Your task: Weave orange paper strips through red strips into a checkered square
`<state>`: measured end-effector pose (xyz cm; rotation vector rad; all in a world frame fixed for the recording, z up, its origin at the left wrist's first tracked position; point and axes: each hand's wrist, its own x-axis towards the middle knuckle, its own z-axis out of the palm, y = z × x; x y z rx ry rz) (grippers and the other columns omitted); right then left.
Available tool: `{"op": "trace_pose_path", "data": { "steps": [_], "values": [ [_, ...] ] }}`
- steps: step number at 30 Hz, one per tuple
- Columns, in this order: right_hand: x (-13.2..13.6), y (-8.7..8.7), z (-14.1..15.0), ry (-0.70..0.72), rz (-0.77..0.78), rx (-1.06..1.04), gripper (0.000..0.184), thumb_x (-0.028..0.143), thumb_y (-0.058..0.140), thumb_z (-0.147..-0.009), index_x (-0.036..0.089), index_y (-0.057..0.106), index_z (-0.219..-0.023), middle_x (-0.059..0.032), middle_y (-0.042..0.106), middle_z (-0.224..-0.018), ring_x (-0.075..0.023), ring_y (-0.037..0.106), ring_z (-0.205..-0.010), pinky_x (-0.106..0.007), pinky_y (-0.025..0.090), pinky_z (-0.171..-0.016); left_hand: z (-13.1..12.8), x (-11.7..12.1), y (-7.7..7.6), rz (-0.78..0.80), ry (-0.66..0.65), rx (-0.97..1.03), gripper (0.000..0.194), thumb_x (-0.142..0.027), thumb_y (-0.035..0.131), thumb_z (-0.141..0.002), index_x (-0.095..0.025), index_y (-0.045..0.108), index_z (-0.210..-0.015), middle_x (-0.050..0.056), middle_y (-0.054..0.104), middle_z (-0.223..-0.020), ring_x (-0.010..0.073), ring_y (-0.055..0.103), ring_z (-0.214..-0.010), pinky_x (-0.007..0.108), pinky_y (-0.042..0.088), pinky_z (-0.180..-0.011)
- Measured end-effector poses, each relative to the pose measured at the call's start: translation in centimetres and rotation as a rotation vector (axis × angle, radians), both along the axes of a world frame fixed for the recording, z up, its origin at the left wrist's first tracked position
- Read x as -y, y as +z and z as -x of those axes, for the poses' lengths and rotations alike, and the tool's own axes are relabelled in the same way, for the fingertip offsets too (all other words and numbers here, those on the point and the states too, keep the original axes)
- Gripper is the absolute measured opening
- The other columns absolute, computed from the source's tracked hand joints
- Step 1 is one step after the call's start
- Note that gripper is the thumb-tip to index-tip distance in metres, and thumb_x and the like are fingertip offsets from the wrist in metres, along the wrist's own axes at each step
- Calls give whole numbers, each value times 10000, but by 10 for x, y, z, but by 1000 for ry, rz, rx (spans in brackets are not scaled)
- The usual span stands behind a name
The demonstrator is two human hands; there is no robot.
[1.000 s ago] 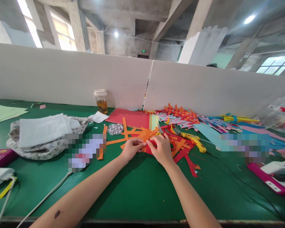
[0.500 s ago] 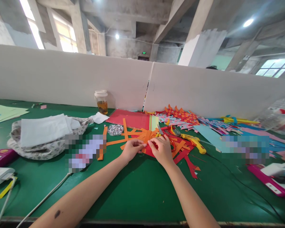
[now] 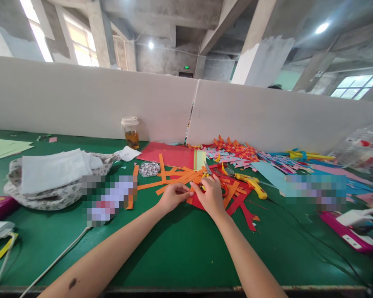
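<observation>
My left hand (image 3: 172, 196) and my right hand (image 3: 210, 193) meet over the middle of the green table. Thumb and fingertips are pinched on both, around a small orange paper strip (image 3: 190, 198) that they mostly hide. Beneath the right hand lies red paper (image 3: 197, 202). Loose orange paper strips (image 3: 149, 186) fan out to the left and behind the hands. Metal scissor blades (image 3: 207, 169) poke up just beyond the right hand. Right of it are red strips (image 3: 248, 215) and a yellow glue gun (image 3: 251, 185) with a black cord.
Woven red-orange paper pieces (image 3: 233, 145) are heaped behind. A lidded cup of tea (image 3: 131, 134) stands by the white partition (image 3: 96, 99). On the left are a floral cloth bag (image 3: 56, 198) and a blurred device on a cable. A magenta power strip (image 3: 349, 234) sits right.
The orange strip standing up between my fingertips now shows less, and my right fingers have shifted slightly toward the left ones. The whole view has moved a little.
</observation>
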<state>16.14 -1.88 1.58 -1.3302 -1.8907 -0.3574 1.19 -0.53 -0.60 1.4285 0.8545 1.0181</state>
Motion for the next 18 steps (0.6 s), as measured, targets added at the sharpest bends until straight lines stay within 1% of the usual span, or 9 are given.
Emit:
{"op": "trace_pose_path", "data": {
  "steps": [10,14,18],
  "values": [
    [1,2,1,10,-17,-14,273,350,488,-834,217,415,-608,22,511,-578,-149,481,-644,-394,301,-929,0,3,5,-5,-1,-11,322,-456,689,-589,-148,617,-645,-6,591,-565,82,486,-484,201,346,-478],
    [1,2,1,14,-17,-16,276,355,484,-837,218,407,-611,17,509,-584,-153,480,-644,-401,303,-927,1,3,5,0,-3,-8,304,-437,685,-603,-143,627,-654,-7,590,-570,74,473,-477,198,328,-472],
    [1,2,1,17,-13,-23,283,361,480,-838,219,402,-606,15,502,-585,-158,483,-650,-407,305,-923,1,2,4,33,-4,10,281,-407,700,-597,-143,631,-663,-5,600,-579,74,489,-494,194,348,-488]
  ]
}}
